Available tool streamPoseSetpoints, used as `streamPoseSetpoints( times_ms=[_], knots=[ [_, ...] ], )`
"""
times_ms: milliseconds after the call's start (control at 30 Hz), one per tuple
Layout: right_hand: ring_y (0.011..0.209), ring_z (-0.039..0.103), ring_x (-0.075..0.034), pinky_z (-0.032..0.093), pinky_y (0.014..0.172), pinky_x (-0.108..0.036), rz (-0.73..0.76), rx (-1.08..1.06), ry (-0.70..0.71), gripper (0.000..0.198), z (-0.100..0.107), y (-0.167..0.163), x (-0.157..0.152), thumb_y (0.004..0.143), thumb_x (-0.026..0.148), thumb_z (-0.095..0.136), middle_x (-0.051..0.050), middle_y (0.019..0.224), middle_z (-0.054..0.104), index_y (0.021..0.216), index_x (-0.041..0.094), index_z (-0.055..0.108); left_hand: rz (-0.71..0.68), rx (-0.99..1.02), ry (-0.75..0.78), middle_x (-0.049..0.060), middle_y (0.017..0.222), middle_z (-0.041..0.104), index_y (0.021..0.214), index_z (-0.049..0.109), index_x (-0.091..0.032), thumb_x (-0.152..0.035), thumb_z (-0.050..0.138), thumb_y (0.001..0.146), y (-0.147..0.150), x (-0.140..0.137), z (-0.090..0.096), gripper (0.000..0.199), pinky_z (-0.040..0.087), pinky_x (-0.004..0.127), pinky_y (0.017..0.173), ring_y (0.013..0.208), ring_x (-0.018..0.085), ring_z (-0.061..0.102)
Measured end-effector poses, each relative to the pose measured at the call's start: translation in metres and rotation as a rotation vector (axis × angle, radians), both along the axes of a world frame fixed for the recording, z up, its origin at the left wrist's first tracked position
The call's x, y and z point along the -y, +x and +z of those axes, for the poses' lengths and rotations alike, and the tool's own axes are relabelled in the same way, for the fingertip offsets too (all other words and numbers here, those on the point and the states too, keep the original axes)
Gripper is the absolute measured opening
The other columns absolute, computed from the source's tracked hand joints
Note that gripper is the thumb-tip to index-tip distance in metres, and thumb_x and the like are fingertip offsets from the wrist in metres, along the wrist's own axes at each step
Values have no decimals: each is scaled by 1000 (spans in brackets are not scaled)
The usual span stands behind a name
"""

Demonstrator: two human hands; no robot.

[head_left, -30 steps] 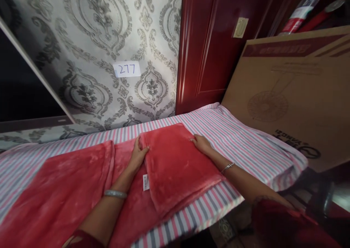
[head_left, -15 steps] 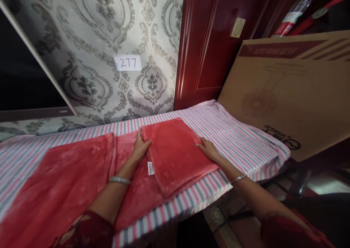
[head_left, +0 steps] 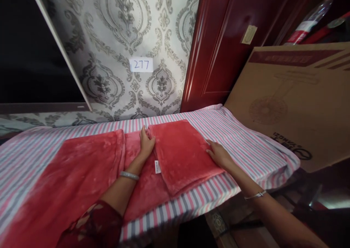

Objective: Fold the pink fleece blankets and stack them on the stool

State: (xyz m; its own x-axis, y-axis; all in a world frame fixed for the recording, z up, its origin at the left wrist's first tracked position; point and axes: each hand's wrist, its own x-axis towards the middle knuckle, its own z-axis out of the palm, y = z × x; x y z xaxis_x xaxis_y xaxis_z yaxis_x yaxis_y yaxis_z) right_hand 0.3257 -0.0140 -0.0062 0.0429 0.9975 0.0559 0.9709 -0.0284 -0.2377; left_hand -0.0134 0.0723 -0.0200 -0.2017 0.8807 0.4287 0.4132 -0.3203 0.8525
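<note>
here the left hand (head_left: pixel 146 146) lies flat, fingers spread, on the folded red blanket (head_left: pixel 180 153) atop the striped sheet (head_left: pixel 246 146); the right hand (head_left: pixel 218 155) rests open on the blanket's right edge.

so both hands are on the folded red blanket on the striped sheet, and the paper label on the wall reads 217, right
Not quite. In the head view the paper label on the wall reads 277, not 217. The rest holds: the left hand and the right hand both rest on the folded red blanket, which lies on the striped sheet.
</note>
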Motion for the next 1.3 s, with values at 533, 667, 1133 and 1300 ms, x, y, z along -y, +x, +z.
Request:
streamPoseSetpoints(
  times_ms=[533,667,1133,1300],
  knots=[
    [151,21,-27,23,118,-51,154,123,69,60,-7,-86,-95,103,50,27,-7,164,27,156,24,34,-208,-1023,-243,20,162,28,152,38,-12,-47,45,95,-2,12,11,67,19,55,120,152,31,21],
    [151,22,-26,24,119,-49,154,102,102,60,-19,-83,-95,102,51,28,-6,164,28,155,25,35,-198,-1029,-257,20,161,30,152,36,-7,-45,45,94,-2,10,10,70,17,53,122,152,31,22],
    [153,14,-27,16,120,-57,239,54,42,55,27,-123,-97,104,43,27,-7,165,24,156,26,33,-165,-858,33,16,165,21,156,32,-21,-42,52,92,-8,6,8,70,18,60,119,153,32,15],
    [153,15,-25,15,121,-57,556,31,13,56,21,-164,-105,103,46,29,-4,166,21,156,27,33,-281,-986,-199,19,161,31,152,40,-17,-44,48,93,-6,5,10,66,17,60,119,151,32,23]
  ],
)
